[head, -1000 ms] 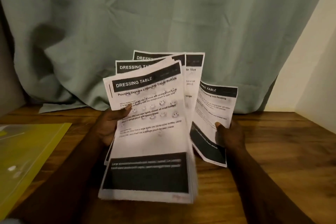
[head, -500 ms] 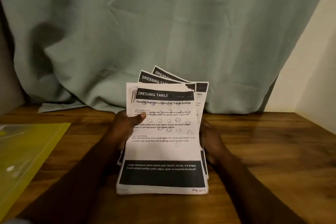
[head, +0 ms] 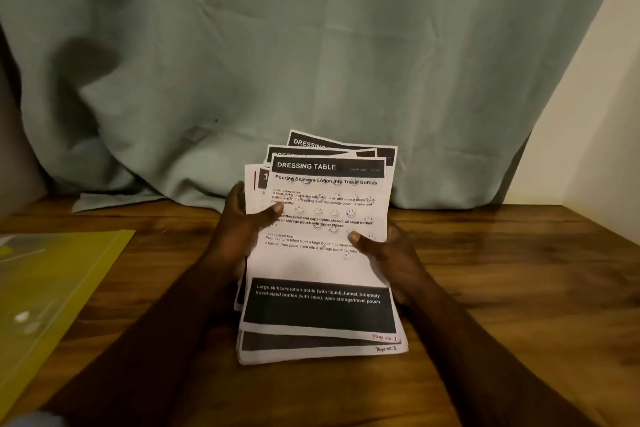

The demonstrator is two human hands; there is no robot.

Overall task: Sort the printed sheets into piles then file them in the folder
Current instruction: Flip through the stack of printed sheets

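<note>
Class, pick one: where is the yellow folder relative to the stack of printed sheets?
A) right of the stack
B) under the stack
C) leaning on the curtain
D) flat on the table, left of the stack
D: the yellow folder lies flat at the left edge, apart from the stack of printed sheets gripped by the left hand and right hand.

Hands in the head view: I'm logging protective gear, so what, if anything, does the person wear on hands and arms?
Nothing shows. The left hand and right hand are bare: no gloves, and no rings or watch that I can make out in the dim light. Both forearms are bare to the frame's bottom edge, no sleeves.
</note>
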